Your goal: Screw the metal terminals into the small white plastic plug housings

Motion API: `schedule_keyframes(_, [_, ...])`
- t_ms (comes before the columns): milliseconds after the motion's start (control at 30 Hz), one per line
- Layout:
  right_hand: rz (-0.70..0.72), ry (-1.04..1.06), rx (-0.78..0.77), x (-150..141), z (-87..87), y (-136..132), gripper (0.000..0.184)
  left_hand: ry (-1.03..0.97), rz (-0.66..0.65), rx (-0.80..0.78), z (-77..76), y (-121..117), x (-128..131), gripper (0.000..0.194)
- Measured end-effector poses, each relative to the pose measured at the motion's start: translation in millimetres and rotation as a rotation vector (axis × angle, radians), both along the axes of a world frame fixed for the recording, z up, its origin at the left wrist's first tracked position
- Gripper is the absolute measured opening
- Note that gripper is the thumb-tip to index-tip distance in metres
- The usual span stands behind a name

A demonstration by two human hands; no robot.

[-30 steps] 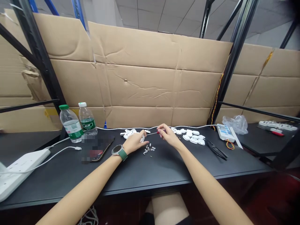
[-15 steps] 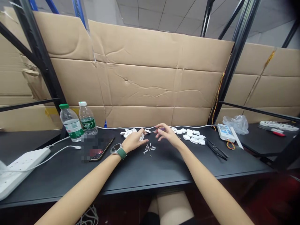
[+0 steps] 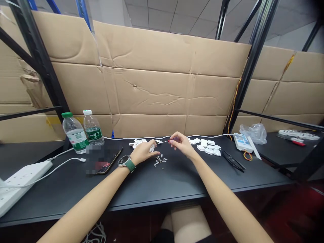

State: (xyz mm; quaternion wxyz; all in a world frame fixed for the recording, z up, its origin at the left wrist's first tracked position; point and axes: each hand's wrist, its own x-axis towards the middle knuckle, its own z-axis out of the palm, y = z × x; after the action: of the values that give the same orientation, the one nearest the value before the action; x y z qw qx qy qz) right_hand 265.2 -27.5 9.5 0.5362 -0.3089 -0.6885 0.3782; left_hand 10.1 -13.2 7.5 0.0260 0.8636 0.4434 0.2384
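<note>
My left hand (image 3: 143, 152), wearing a watch with a green strap, is closed on a small white plastic part (image 3: 152, 147). In my right hand (image 3: 181, 144) is a slim screwdriver (image 3: 165, 141) with a reddish handle; its thin metal shaft points left at the white part. Whether the tip touches the part is too small to tell. Below the hands lies a scatter of small white and metal pieces (image 3: 160, 160). More white plastic parts (image 3: 138, 143) lie behind my left hand, and several rounded white pieces (image 3: 209, 147) are to the right of my right hand.
Two water bottles (image 3: 76, 135), a phone (image 3: 108, 164) and a white power strip (image 3: 22, 184) occupy the left side. At the right are black glasses (image 3: 232, 161), a white box with wires (image 3: 243, 143) and a plastic bag (image 3: 254, 133). A cardboard wall (image 3: 152, 94) closes the back.
My right fingers have closed in around the screwdriver handle, having been more spread before. My left hand stays nearly in place with the white part. The view has shifted slightly.
</note>
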Motion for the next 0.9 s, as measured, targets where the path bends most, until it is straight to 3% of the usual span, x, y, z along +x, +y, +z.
schedule_keyframes(167, [0.076, 0.010, -0.015, 0, 2.1, -4, 0.029, -0.013, 0.023, -0.008, 0.1, 1, -1, 0.047])
schedule_keyframes(267, [0.111, 0.029, -0.076, 0, -1.3, -1, 0.040, -0.006, 0.030, -0.015, 0.3, 0, 0, 0.048])
schedule_keyframes(367, [0.044, -0.017, -0.082, 0, -5.4, 5, 0.050, -0.009, 0.021, -0.015, 0.1, 0, 0, 0.047])
schedule_keyframes(533, [-0.080, -0.089, 0.004, 1, -8.4, 8, 0.038, -0.013, 0.008, -0.005, -1.2, 2, 0, 0.046])
schedule_keyframes(900, [-0.117, 0.026, 0.041, 1, -3.7, 8, 0.023, -0.033, -0.012, -0.006, -2.8, 4, -1, 0.048])
